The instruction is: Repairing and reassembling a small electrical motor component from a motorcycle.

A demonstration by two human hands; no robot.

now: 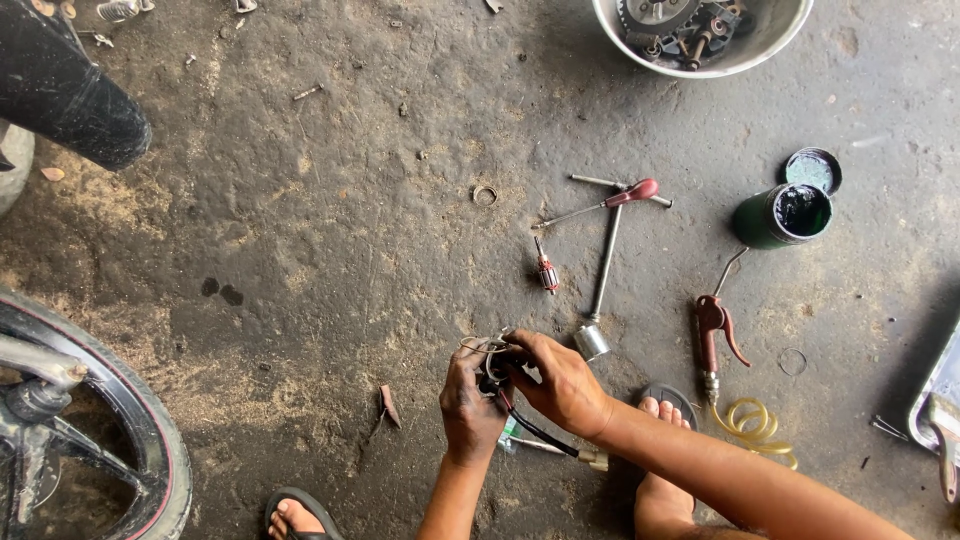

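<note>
Low over the concrete floor (330,200), near its bottom edge, a small dark motor part with a black cable (497,372) sits clamped between both hands: the left hand (470,400) cups it from below, fingers curled tight around it, while the right hand (560,382) closes over the top, fingers pinching it, likely to steady it. Just beyond lie a T-handle socket wrench (603,268), a red-handled screwdriver (610,203) and a small armature (546,272), within reach. Farther right rest an air blow gun (712,335) with yellow hose and an open green grease tin (782,214); a parts bowl (775,40) stands at the top edge.
</note>
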